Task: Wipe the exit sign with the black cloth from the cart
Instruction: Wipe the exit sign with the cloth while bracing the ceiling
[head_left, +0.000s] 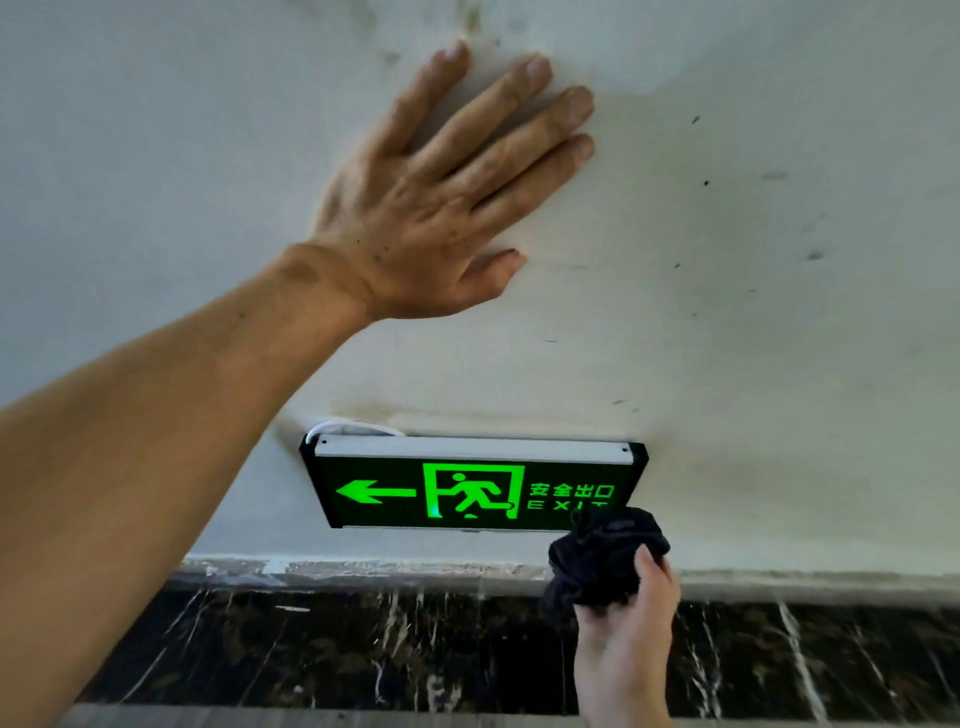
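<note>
While the left hand (431, 208) lies flat and spread on the white wall (753, 208), the right hand (628, 629) grips a bunched black cloth (597, 561) at the lit green exit sign (467, 488)'s lower right corner.

stained white wall (753, 208), dark marble baseboard (363, 649)

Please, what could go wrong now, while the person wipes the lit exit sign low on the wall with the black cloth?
1. A white cable loops out at the exit sign's top left corner; the black cloth in the right hand could snag it.
2. The left hand is pressed flat on the stained white wall; it may leave marks.
3. The bunched cloth covers only the sign's lower right corner, so parts could be missed.
</note>
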